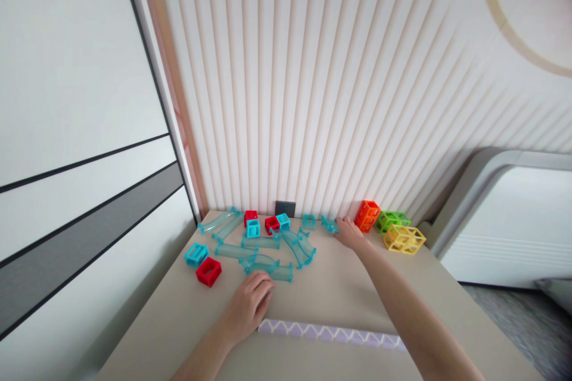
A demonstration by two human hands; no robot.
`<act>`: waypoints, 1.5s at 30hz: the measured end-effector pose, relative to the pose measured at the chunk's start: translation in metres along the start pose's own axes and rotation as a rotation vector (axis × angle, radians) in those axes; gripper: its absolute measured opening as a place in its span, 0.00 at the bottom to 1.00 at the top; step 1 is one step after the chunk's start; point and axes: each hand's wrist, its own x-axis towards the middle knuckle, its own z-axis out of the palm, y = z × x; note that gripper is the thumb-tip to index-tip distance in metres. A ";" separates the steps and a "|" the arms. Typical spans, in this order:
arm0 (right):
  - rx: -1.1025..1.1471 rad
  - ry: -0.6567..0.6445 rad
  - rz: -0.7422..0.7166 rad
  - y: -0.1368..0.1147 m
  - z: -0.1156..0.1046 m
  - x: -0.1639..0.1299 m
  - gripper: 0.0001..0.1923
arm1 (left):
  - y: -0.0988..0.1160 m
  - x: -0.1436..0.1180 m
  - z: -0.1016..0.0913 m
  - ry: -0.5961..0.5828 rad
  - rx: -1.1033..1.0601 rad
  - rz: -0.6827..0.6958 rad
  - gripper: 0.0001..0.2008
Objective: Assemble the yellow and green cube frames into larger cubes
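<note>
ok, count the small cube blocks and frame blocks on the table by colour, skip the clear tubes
Red cube blocks: 3
Cyan cube blocks: 4
Orange frame block: 1
Green frame block: 1
Yellow frame block: 1
Total: 10

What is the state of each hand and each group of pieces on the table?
left hand: flat on table, holding nothing
right hand: reaching, touching a clear blue piece
clear blue tubes: loose, lying scattered
orange frame block: standing alone
</note>
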 end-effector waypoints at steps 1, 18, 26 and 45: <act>0.005 -0.004 -0.003 0.000 0.000 -0.001 0.18 | 0.000 0.000 0.000 -0.002 -0.002 0.002 0.10; 0.099 -0.027 0.062 -0.008 -0.010 -0.020 0.16 | 0.001 -0.001 -0.002 -0.039 -0.033 -0.018 0.11; 0.189 0.025 0.028 -0.055 -0.032 -0.025 0.19 | 0.000 0.001 0.000 -0.065 -0.046 -0.018 0.11; 0.182 0.083 -0.198 -0.157 -0.083 -0.033 0.13 | 0.000 0.000 -0.005 -0.085 -0.094 -0.096 0.13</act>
